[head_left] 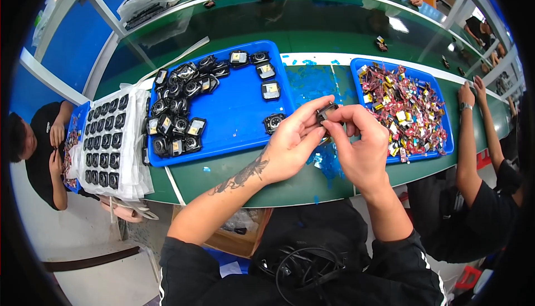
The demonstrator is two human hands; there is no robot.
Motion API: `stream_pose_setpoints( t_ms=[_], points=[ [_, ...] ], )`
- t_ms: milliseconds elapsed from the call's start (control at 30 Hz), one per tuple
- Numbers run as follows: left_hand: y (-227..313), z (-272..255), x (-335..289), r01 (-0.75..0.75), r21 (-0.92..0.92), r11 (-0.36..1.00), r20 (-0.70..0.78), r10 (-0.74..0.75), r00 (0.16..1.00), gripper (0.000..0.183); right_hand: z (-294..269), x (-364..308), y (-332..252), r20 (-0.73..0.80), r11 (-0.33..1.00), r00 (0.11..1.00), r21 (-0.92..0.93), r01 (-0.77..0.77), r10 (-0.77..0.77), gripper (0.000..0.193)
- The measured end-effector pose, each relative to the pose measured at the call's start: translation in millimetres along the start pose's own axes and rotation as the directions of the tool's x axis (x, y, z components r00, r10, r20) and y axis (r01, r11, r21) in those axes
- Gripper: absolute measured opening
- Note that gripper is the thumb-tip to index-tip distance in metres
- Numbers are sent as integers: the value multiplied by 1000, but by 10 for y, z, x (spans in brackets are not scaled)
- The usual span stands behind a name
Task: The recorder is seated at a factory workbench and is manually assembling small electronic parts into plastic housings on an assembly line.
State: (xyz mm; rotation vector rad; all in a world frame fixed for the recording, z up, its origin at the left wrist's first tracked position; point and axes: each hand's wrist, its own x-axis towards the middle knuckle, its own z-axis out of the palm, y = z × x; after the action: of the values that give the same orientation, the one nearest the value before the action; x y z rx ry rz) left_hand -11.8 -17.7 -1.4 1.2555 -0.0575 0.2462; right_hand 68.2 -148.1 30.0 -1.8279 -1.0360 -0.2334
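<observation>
Over the green bench, my two hands meet around a small black watch case point(327, 112). My left hand point(290, 147) grips it between thumb and fingers, with the tattooed forearm below. The bent fingers and thumb of my right hand point(363, 144) pinch at its lower right side; whatever else they may hold is hidden. To the left, a blue tray point(234, 111) carries many similar black watch cases point(186, 86), crowded along its left side. On the right, another blue tray point(402, 160) is filled with small reddish circuit parts point(404, 113) with yellow and white pieces.
Blue film scraps point(320, 88) litter the bench between the trays. At far left lies a white holder point(127, 178) with rows of black cases. Beyond runs a green conveyor belt point(323, 24) carrying a few parts. Other people work at left, right and across.
</observation>
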Motion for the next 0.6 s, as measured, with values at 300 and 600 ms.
stream_pose_setpoints(
  t_ms=[300, 600],
  points=[
    [3, -7, -34, -90, 270, 958, 31, 85, 996, 50, -13, 35, -27, 24, 992, 995, -83, 95, -93, 14],
    [-27, 21, -49, -207, 264, 942, 81, 192, 978, 50, -96, 39, -49, -110, 967, 971, -168, 193, -213, 28]
  ],
)
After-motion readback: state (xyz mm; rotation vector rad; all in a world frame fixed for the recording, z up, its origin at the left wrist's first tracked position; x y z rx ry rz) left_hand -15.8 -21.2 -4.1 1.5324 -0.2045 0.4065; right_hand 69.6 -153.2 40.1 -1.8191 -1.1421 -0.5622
